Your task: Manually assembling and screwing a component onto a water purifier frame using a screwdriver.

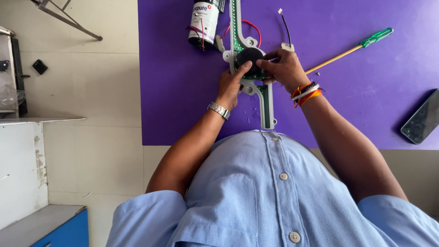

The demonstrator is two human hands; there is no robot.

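Purple table [183,105] holds a long grey frame [267,105]. The left hand [230,87] and right hand [286,67] both pinch 1 round black part [249,57] sitting on it (half seated, I think). A green-handled screwdriver [352,49] lies untouched nearby.

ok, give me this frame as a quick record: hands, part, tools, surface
left hand: fingers on the round black part
right hand: fingers on the same round black part from the other side
part: round black part sits on a long grey frame with a green board
tools: screwdriver, green handle, lying beyond the right hand
nearby: white pump with red wire; phone at the right edge
surface: purple mat
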